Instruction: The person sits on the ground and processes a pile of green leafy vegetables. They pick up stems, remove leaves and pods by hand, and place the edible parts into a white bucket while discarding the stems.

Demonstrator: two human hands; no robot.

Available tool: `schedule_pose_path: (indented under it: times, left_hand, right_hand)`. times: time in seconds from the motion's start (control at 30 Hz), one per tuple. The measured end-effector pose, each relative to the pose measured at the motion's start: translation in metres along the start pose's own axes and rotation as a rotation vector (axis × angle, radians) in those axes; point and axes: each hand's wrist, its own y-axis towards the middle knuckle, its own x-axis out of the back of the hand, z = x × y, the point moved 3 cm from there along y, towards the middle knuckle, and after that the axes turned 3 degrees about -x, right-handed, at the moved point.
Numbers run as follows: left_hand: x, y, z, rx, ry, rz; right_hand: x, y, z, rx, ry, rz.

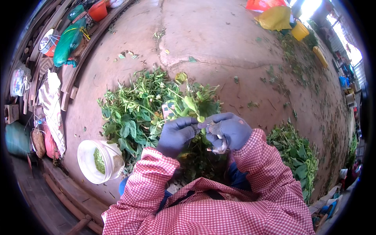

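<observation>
Both my hands wear dark blue-grey gloves and meet in front of me over a heap of leafy green bean plants (pixel 129 117). My left hand (pixel 179 135) pinches at a green pod (pixel 201 127) between the two hands. From the other side, my right hand (pixel 230 130) closes its thumb and fingers on the same pod. A small pale, shiny object (pixel 219 147) shows under the curled right fingers; what it is I cannot tell. Left of the heap, a white plastic bucket (pixel 108 176) leans with its mouth turned left, shelled green beans (pixel 99 161) inside it.
More leafy plants (pixel 296 158) lie to my right. Wooden planks (pixel 88 44) line the left side, bearing a green sack (pixel 69 44) and buckets. A yellow bag (pixel 274 18) and a yellow container (pixel 299 30) stand far right. Loose leaves litter the concrete floor (pixel 199 32).
</observation>
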Motion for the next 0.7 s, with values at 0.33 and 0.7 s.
schedule_pose_path:
  times: [0.33,0.7]
  left_hand:
    - [0.003,-0.004,0.005,0.068,-0.351,-0.024]
    - [-0.004,-0.004,0.006,0.032,-0.295,-0.035]
  right_hand:
    - [0.002,0.003,-0.002,0.132,-0.511,-0.125]
    - [-0.001,0.005,-0.001,0.088,-0.543,-0.119]
